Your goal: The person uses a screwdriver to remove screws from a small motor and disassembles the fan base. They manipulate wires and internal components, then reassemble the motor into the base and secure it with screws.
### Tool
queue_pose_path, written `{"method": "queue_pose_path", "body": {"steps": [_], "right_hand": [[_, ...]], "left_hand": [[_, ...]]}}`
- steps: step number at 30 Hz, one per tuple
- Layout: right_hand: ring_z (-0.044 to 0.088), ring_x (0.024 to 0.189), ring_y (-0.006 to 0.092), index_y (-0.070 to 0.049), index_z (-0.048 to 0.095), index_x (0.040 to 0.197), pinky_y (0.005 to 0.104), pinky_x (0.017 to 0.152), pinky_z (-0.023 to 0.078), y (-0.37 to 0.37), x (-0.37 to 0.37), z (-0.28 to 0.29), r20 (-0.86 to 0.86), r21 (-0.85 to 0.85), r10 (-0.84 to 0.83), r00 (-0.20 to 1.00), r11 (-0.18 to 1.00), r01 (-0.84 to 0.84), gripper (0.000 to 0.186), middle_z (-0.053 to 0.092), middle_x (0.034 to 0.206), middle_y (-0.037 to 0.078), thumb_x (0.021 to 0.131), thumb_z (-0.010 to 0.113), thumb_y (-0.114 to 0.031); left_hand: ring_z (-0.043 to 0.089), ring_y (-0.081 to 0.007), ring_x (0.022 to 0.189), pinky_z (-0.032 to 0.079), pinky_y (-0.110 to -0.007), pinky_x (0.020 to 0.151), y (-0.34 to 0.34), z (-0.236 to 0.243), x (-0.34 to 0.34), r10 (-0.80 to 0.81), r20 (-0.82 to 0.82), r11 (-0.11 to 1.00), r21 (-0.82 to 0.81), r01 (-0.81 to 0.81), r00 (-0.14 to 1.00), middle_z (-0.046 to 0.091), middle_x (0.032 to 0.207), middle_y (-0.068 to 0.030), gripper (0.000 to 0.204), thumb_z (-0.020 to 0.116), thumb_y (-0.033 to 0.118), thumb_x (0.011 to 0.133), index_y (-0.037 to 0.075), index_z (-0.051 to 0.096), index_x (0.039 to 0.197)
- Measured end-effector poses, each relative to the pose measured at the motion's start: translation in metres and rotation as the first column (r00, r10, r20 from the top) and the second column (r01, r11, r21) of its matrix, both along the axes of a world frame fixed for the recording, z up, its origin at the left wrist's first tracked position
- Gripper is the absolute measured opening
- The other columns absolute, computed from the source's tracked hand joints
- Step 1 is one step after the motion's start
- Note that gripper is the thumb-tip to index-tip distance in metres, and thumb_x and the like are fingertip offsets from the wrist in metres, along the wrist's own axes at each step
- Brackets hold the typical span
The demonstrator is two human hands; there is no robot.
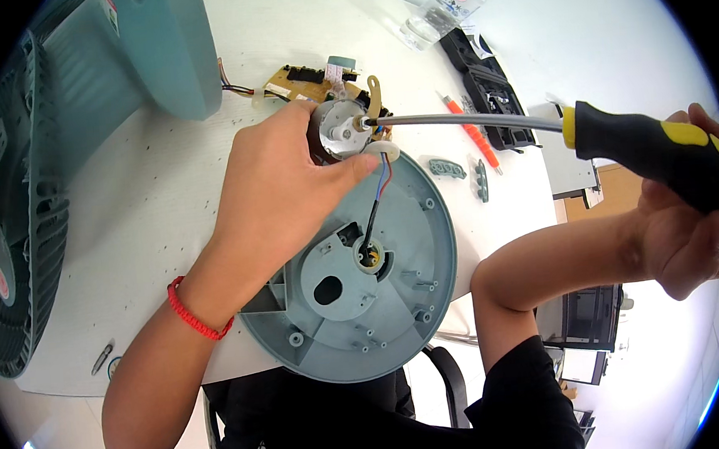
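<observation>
Screwdriver [595,134] clamped in right hand [682,237], I'm watching the left hand [277,176] gripping the motor [341,131], apparently steadying it against torque, inside the table's near edge [237,362].

Okay, here's your headcount: you've got two hands [270,162], one screwdriver [637,140], one motor [341,134] and one round base [424,249]. I make it one circuit board [285,86], one fan [37,205] and two small grey parts [447,168]. Then there's one orange tool [472,136], one black case [492,94], one bottle [446,11] and one red bracelet [190,310] on you, all at one counter [141,256]. Your dark specks are honestly too tiny to count, but there's a bunch.
</observation>
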State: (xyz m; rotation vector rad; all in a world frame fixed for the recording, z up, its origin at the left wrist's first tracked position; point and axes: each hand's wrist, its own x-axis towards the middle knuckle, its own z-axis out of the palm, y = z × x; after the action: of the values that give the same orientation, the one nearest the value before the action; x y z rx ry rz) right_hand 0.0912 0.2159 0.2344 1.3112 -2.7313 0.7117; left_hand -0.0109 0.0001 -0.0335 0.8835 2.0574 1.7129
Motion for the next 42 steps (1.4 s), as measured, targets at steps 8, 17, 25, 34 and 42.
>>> {"method": "queue_pose_path", "body": {"steps": [8,17,25,34,42], "right_hand": [[0.072,0.084,0.0241,-0.003,0.055,0.127,0.0319,0.076,0.061,-0.016,0.067,-0.006,-0.496,0.002,-0.565,0.659,0.758,0.652,0.047,0.067,0.099,0.019,0.091,0.068,-0.029],[0.072,0.096,0.0323,-0.007,0.059,0.131,0.0346,0.079,0.059,-0.024,0.035,-0.030,-0.357,-0.112,-0.389,0.850,0.921,0.374,0.038,0.066,0.115,0.023,0.098,0.065,-0.023],[0.073,0.081,0.0269,-0.007,0.067,0.115,0.0287,0.075,0.058,0.004,0.049,-0.035,-0.727,-0.216,-0.444,0.524,0.872,0.439,0.019,0.072,0.101,0.019,0.099,0.067,-0.018],[0.071,0.092,0.0255,-0.006,0.058,0.133,0.0290,0.084,0.053,-0.012,0.036,-0.036,-0.635,-0.039,-0.516,0.575,0.764,0.644,0.035,0.063,0.125,0.022,0.105,0.042,-0.020],[0.063,0.119,0.0340,-0.010,0.056,0.134,0.0382,0.095,0.052,0.018,0.033,-0.028,-0.403,-0.088,-0.506,0.763,0.851,0.518,0.035,0.052,0.145,0.026,0.101,0.046,-0.017]], "left_hand": [[0.073,-0.0279,0.077,0.056,-0.036,0.071,-0.002,0.004,-0.001,0.034,-0.017,0.999,0.015,-0.034,0.999,0.073,0.084,-0.0198,0.039,0.084,0.023,0.080,-0.008,0.065,0.094],[0.056,-0.0066,0.056,0.044,-0.023,0.048,-0.001,0.000,-0.003,0.058,0.011,0.998,0.026,-0.058,0.998,0.067,0.078,-0.0056,0.048,0.084,0.022,0.084,-0.009,0.064,0.115],[0.056,-0.0068,0.055,0.044,-0.024,0.048,0.002,0.002,-0.001,0.050,-0.018,0.999,-0.002,-0.050,0.999,0.067,0.077,-0.0051,0.045,0.084,0.021,0.085,-0.009,0.064,0.113],[0.068,-0.0185,0.056,0.053,-0.032,0.052,-0.001,0.007,-0.002,0.044,0.117,0.999,0.015,-0.046,0.992,0.070,0.074,-0.0142,0.038,0.082,0.025,0.084,-0.007,0.064,0.092],[0.069,-0.0206,0.061,0.053,-0.033,0.059,-0.001,0.007,-0.002,0.067,0.093,0.998,-0.017,-0.066,0.993,0.070,0.076,-0.0152,0.038,0.083,0.026,0.082,-0.006,0.065,0.091]]}}
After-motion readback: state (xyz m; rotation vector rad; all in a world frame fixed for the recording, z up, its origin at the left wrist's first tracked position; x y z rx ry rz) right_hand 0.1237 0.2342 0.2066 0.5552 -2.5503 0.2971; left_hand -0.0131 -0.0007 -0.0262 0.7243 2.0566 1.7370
